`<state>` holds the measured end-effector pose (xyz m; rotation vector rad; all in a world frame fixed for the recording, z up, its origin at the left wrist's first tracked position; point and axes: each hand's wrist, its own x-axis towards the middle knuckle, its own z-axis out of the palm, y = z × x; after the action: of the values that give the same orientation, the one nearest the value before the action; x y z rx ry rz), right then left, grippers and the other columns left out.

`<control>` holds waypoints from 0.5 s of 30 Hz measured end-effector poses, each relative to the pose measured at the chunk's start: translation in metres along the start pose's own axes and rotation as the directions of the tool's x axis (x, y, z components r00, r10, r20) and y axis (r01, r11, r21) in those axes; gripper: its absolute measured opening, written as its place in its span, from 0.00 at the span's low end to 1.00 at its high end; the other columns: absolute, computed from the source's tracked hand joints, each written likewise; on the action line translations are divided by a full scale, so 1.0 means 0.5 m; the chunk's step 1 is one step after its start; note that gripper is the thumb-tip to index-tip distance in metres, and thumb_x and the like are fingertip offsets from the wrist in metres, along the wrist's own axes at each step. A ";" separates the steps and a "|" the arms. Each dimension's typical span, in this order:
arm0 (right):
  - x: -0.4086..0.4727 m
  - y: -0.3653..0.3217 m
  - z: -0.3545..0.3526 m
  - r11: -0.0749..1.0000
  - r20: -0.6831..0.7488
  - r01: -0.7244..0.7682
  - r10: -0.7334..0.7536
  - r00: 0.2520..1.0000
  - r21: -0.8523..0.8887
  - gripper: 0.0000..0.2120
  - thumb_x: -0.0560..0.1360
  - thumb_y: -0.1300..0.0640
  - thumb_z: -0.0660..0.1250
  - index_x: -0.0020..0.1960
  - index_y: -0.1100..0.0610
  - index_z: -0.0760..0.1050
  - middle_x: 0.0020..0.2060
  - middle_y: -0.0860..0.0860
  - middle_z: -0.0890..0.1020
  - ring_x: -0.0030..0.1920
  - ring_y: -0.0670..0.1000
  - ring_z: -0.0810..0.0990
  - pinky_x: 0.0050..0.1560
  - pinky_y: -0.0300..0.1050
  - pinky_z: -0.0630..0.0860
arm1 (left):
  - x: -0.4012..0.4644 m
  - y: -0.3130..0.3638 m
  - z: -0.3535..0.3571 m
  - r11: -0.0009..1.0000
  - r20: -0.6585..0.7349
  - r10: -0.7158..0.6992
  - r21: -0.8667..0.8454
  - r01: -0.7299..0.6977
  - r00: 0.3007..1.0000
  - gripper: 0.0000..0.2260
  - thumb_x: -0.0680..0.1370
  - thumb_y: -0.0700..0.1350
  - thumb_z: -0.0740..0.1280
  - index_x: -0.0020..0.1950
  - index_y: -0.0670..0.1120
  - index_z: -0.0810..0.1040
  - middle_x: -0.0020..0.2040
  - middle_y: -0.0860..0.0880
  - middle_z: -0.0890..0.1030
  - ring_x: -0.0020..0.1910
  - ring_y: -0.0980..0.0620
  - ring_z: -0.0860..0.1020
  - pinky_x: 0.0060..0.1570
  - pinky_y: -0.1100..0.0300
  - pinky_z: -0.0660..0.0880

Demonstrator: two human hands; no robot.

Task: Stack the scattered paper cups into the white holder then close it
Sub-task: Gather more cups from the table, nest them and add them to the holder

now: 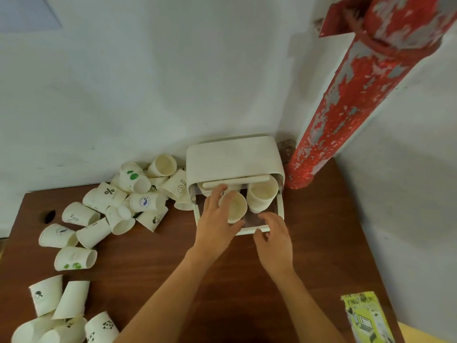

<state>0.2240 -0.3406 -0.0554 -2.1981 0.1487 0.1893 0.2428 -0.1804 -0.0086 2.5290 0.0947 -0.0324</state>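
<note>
1. Our left hand [217, 219] grips a paper cup [236, 206] inside the open white holder [232, 159].
2. Our right hand [273, 240] rests loosely curled on the holder's front edge.
3. Scattered cups [106, 211] lie on the brown table [222, 280], left of the holder.

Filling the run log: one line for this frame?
left hand holds paper cup in white holder | right hand on holder front | lid open

One paper cup [108, 194] – a black "%" sign.
</note>
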 end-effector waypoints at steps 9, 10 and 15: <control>-0.007 -0.008 0.006 1.000 0.031 0.000 -0.001 1.000 0.008 0.16 0.77 0.60 0.68 0.62 0.49 0.75 0.62 0.42 0.74 0.61 0.43 0.74 0.58 0.40 0.77 | -0.020 -0.012 -0.010 1.000 -0.047 -0.006 0.008 0.006 0.999 0.22 0.75 0.48 0.70 0.68 0.52 0.69 0.72 0.55 0.64 0.68 0.53 0.65 0.48 0.62 0.72; -0.009 -0.012 0.009 1.000 0.043 0.009 -0.009 0.999 0.008 0.16 0.77 0.60 0.68 0.62 0.49 0.75 0.62 0.41 0.74 0.60 0.42 0.74 0.58 0.39 0.76 | -0.025 -0.016 -0.013 1.000 -0.045 -0.011 -0.005 0.011 0.999 0.22 0.76 0.48 0.69 0.68 0.52 0.70 0.71 0.56 0.65 0.67 0.54 0.66 0.50 0.60 0.73; -0.026 -0.044 0.042 0.998 0.137 0.057 -0.054 0.989 -0.015 0.16 0.77 0.59 0.66 0.64 0.49 0.74 0.60 0.40 0.75 0.57 0.41 0.74 0.58 0.43 0.77 | -0.082 -0.069 -0.040 0.993 -0.032 -0.114 -0.048 0.112 0.993 0.17 0.77 0.50 0.66 0.66 0.54 0.72 0.64 0.58 0.73 0.62 0.57 0.71 0.55 0.59 0.73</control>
<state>0.2136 -0.3103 -0.0480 -2.1972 0.0093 0.3099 0.1992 -0.1434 -0.0102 2.4758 0.2496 -0.0309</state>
